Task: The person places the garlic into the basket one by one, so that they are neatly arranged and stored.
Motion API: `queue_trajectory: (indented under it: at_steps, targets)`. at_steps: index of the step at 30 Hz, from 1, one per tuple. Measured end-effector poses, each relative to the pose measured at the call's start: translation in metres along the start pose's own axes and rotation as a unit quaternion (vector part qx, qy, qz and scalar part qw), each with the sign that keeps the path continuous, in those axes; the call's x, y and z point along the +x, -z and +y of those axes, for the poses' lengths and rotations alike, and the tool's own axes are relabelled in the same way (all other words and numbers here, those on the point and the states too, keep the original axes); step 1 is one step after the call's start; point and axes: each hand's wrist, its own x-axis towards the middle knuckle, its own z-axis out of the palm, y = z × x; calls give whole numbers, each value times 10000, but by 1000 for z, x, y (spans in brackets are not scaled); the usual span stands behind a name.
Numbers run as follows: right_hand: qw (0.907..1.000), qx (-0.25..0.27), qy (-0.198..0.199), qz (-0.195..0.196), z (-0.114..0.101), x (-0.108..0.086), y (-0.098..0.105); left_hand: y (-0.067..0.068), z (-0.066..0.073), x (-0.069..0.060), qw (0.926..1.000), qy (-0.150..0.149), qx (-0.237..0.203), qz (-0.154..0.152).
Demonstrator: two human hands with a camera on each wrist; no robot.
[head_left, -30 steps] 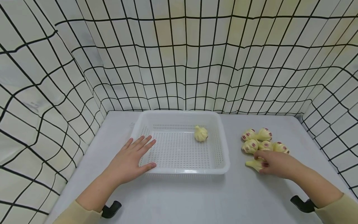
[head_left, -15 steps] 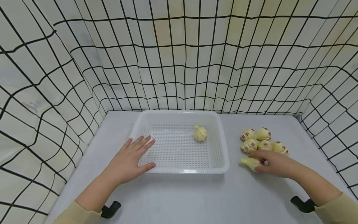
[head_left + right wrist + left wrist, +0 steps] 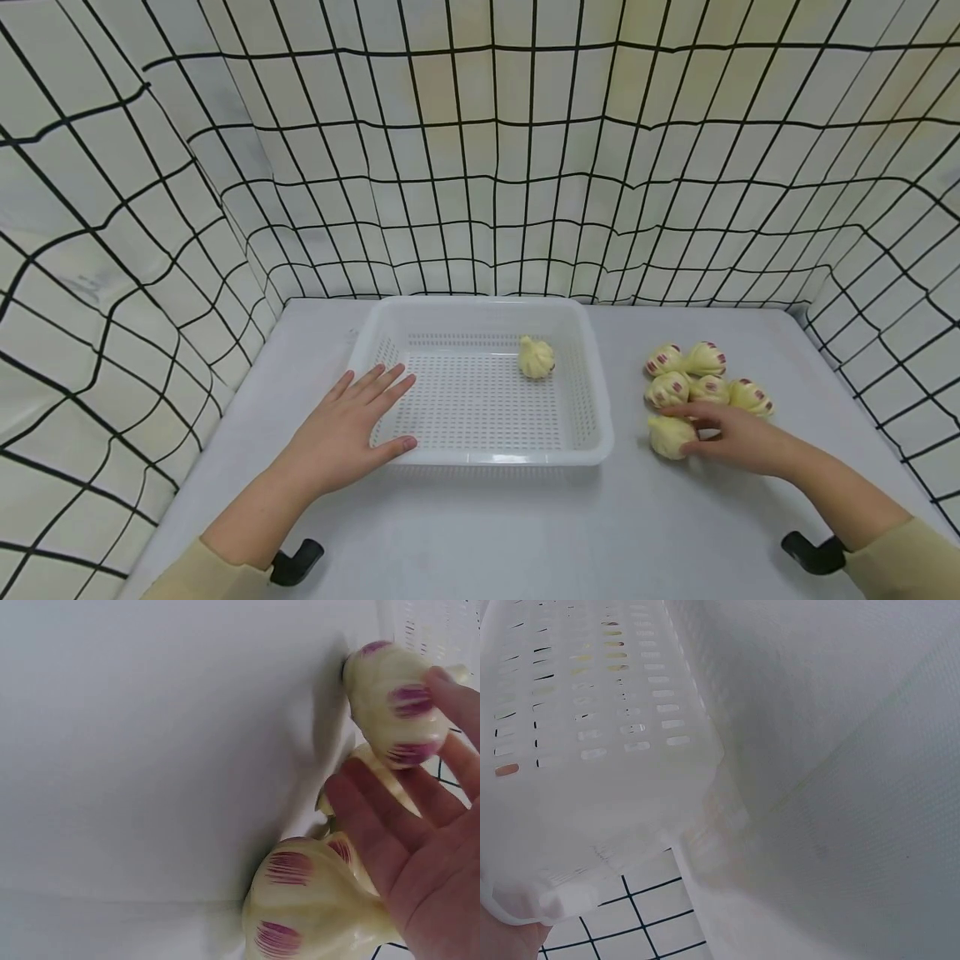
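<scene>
A white perforated plastic basket (image 3: 495,457) stands mid-table with one garlic bulb (image 3: 537,358) inside, near its right wall. My left hand (image 3: 352,433) lies at the basket's front left corner, fingers straight and spread; part of it shows below the rim in the left wrist view. To the right of the basket, my right hand (image 3: 738,437) pinches another garlic bulb (image 3: 397,705) between thumb and fingers. That bulb is cream with purple streaks, and its pale side faces the head view. Several more garlic bulbs (image 3: 667,390) lie in a cluster just beyond this hand.
A white-covered table (image 3: 525,533) carries everything. Black netting (image 3: 480,150) over white sheeting rises at the back and both sides. Dark curved pieces (image 3: 297,563) stick out beside both wrists.
My right hand has shifted slightly left and turned the garlic bulb, whose stem pointed left before and no longer does. My left hand has stayed put.
</scene>
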Motion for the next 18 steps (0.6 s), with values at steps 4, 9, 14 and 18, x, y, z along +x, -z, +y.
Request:
queue_trajectory:
  at_steps: [4,9,14,18]
  targets:
    - [9997,-45,-200,-144,1,-1,-3,0,0,0,10000,-8,26,-13]
    - [9997,-133,-196,-14,0,-2,-5,0,1,0,10000,-23,52,-35]
    - [9998,-104,-133,131,-4,-4,0,0,1,0,10000,-11,62,-40]
    - [9992,-230,23,339,-8,-5,5,0,1,0,10000,-7,56,-37]
